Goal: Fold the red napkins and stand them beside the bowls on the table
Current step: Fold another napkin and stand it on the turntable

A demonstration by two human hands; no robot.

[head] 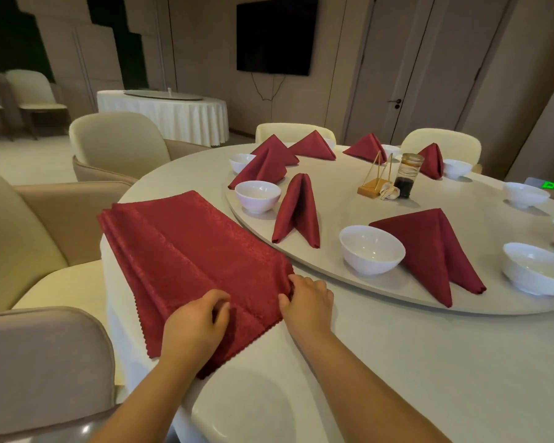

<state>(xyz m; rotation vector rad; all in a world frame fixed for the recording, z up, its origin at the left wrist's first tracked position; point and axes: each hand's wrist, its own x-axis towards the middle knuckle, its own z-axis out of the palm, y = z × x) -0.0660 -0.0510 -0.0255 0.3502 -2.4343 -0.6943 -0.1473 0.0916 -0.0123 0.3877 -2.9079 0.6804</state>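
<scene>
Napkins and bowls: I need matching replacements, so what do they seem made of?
Napkins: woven cloth, probably a damask-type fabric; dark red with a faint sheen, a fine pattern and zigzag-cut edges, and stiff enough to stand folded. Bowls: glazed white ceramic or porcelain, judging by the smooth glossy surface with soft highlights; melamine cannot be ruled out.

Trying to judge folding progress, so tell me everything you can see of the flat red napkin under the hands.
The flat red napkin is dark red cloth with a faint woven sheen and zigzag-cut edges. It lies flat, not yet standing, folded lengthwise in layers visible along its left side, on the table at its near left, outside the turntable. The left hand pinches a fold at its near end; the right hand holds its near right corner.
</scene>
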